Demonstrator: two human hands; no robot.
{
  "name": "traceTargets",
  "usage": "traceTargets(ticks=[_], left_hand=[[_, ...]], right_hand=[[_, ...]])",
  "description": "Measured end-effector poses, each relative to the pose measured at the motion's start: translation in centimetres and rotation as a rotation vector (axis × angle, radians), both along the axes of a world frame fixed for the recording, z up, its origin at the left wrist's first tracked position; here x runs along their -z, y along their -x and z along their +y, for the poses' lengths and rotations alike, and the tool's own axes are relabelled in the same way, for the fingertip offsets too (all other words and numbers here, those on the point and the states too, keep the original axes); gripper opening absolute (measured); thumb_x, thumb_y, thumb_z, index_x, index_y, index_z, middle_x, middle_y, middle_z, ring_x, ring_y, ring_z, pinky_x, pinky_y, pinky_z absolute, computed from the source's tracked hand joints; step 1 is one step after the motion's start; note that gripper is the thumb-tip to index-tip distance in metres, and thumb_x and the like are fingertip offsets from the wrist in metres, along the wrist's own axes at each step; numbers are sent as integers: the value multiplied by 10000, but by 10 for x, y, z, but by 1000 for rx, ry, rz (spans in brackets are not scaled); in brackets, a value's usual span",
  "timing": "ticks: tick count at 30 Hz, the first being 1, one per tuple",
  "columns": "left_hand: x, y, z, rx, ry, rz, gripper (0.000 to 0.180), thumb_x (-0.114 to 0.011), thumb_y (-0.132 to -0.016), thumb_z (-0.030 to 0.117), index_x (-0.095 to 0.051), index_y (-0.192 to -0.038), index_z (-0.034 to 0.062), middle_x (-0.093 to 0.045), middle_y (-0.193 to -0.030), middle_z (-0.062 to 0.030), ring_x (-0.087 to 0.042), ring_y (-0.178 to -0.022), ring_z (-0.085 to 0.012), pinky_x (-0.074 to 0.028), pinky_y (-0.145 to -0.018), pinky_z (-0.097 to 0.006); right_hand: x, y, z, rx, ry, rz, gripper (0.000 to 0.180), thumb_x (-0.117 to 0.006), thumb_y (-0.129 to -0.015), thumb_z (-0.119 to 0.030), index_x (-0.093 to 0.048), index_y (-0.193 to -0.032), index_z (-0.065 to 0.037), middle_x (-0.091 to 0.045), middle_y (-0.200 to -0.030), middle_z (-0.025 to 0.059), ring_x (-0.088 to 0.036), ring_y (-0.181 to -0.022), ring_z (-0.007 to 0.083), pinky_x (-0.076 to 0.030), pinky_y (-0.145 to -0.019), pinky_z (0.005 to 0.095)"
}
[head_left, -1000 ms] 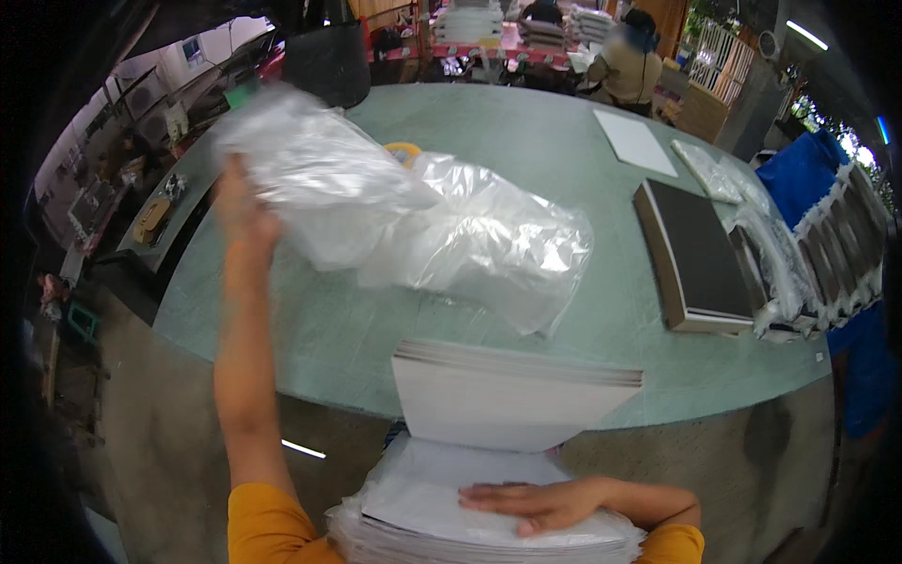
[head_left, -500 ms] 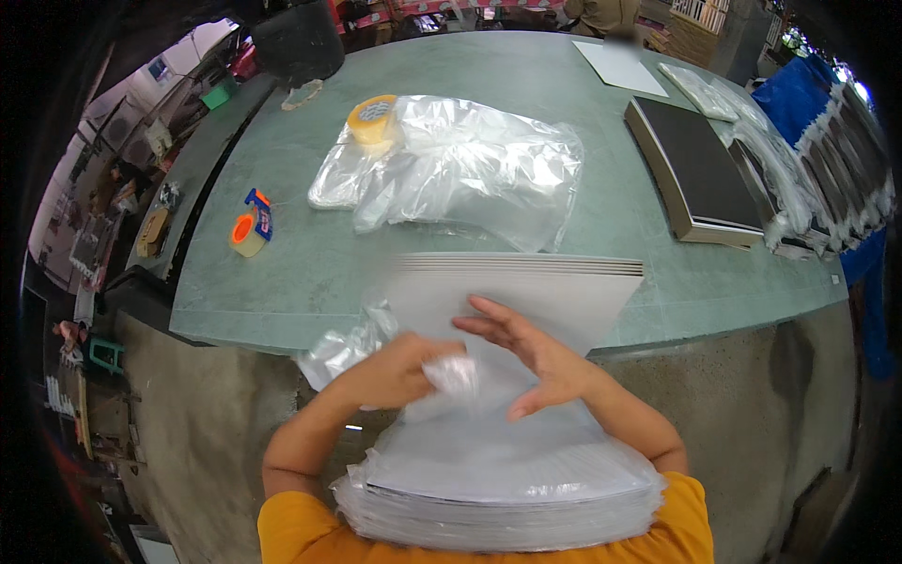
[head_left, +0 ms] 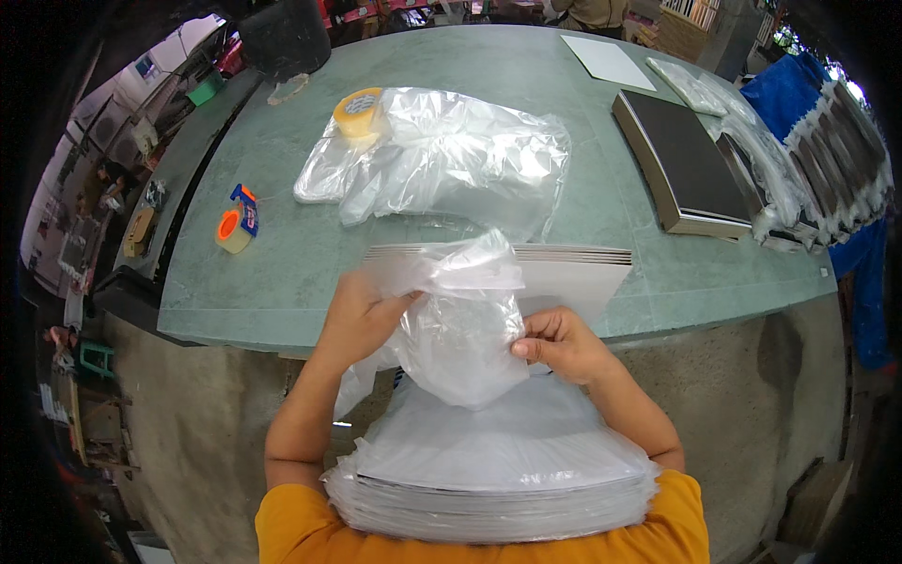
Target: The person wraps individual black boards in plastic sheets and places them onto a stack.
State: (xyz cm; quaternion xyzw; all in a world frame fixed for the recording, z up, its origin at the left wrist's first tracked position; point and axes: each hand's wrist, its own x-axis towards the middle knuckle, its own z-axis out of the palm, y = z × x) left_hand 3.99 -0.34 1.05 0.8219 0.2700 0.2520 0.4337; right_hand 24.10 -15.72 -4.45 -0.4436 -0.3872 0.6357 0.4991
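Observation:
A crumpled clear plastic bag [head_left: 460, 343] hangs upright between my hands, over the near edge of the table. My left hand [head_left: 365, 315] is closed on its left side near the gathered top. On the other side, my right hand [head_left: 566, 346] pinches the bag's edge between thumb and fingers. Partly hidden behind the bag, a stack of pale boards [head_left: 584, 280] rests at the table edge. Against my body lies a thick stack of plastic-wrapped sheets [head_left: 507, 465]. More clear plastic trails below my left hand.
The green table [head_left: 272, 282] carries a pile of clear plastic bags [head_left: 479, 160] under a yellow tape roll [head_left: 357, 115]. A tape dispenser [head_left: 235, 226] stands at left. Toward the right are a black-topped stack [head_left: 695, 169], a white sheet [head_left: 606, 62] and plastic-wrapped dark packs [head_left: 832, 169].
My left hand has lifted the plastic bag up in front of the pale boards, and it now hangs spread out. My right hand has gone from open to pinching its edge.

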Motion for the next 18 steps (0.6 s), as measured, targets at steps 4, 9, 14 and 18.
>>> traceTargets(ticks=[4,9,14,18], left_hand=[[-19,-3,-13,-134,-334,32,190,-565,-742,46,-518,-916,-13,-552,-785,-53,-507,-714,-122,-383,-634,-216],[-37,-3,-66,-55,-270,45,369,-666,-684,77,-487,-1002,21,-534,-739,-82,-505,-656,-154,-392,-562,-232],[-2,-39,-52,248,334,99,426,-683,-691,111,-502,-1070,43,-538,-783,-78,-473,-625,-116,-387,-534,-218],[11,-40,-49,240,295,-113,366,-653,-707,89,-548,-1055,49,-556,-737,-68,-487,-600,-130,-395,-529,-226]], right_hand=[[-8,-8,-1,-35,13,-192,185,-630,-771,-177,-620,-806,5,-596,-709,18,-512,-617,56,-419,-548,209],[-5,3,5,232,39,14,208,-638,-764,-206,-589,-705,-12,-566,-656,-6,-488,-575,48,-400,-513,199],[4,14,16,141,-69,282,197,-629,-773,-198,-567,-741,-14,-559,-694,4,-504,-618,67,-408,-548,205],[-11,8,13,169,-22,371,151,-613,-773,-149,-562,-826,-17,-563,-764,24,-526,-666,99,-432,-583,226]])
